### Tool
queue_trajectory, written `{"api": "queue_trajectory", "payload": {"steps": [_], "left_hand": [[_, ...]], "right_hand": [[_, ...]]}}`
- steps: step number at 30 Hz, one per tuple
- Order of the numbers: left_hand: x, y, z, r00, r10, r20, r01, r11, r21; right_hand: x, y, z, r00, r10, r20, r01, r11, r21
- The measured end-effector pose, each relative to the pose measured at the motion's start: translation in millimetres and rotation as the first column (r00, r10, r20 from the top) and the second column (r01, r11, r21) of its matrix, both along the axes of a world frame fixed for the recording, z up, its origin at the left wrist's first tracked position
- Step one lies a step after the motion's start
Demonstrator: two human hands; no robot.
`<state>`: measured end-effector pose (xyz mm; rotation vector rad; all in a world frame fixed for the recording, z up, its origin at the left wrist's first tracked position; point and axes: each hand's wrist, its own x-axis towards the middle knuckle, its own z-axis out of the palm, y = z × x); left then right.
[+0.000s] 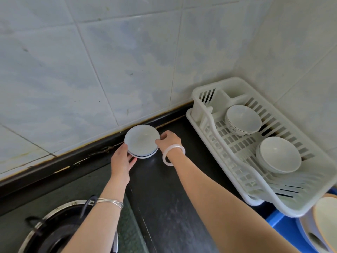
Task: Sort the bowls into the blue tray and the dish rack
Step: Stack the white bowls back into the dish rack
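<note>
Left hand: cupped against the near-left rim of the stacked shallow bowls, fingers curled under the edge; a thin silver bangle circles the wrist.
Right hand: pinching the right rim of the same stack, thumb and fingertips closed on the edge; a pale translucent bangle sits on the wrist.
Stacked shallow bowls: white, with a dark blue line showing along the lower rim; at least two nested, held between both hands near the back of the black countertop, just beside the raised black ledge under the tiled wall.
Dish rack: white slatted plastic on a white drip tray, in the corner to the right of the hands and well apart from the stack.
Rack contents: one white rice bowl with a dark-patterned outer wall, tilted toward the camera, at the far end; a nested stack of white bowls, also tilted, nearer.
Blue tray: partly visible at the lower right edge, below the rack.
Tray contents: cream and white dishes, cut off by the frame; how many cannot be told.
Gas burner: lower left, under the left forearm.
</note>
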<state>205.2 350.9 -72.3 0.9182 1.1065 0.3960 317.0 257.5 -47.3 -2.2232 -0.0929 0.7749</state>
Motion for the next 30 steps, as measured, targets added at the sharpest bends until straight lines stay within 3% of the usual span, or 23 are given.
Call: {"api": "queue_trajectory", "payload": {"steps": [2,4,10,17,20,24,30], "left_hand": [[1,1,2,1.0,-0.006,-0.017,0.006,1.0,0.009],[1,2,7,0.999,-0.023,-0.037,0.024,0.999,0.025],[15,-12,39,0.988,-0.149,-0.034,0.152,0.982,0.111],[70,-53,111,0.926,-0.373,0.059,0.35,0.907,0.233],[100,-93,136,0.867,-0.487,0.106,0.463,0.866,0.187],[129,-115,141,0.817,-0.573,0.061,0.555,0.811,0.185],[170,-171,138,0.604,-0.793,-0.087,0.792,0.584,0.176]], "right_hand": [[0,-1,-3,0.984,-0.011,-0.176,0.032,0.992,0.118],[1,-4,-5,0.972,0.01,-0.236,0.028,0.987,0.157],[13,-37,14,0.986,-0.087,-0.144,0.117,0.97,0.214],[40,-112,91,0.973,-0.22,0.072,0.185,0.926,0.328],[58,-164,118,0.936,-0.317,0.153,0.258,0.913,0.316],[68,-189,121,0.906,-0.414,0.086,0.361,0.864,0.352],[77,-249,96,0.809,-0.583,-0.079,0.575,0.756,0.312]]}}
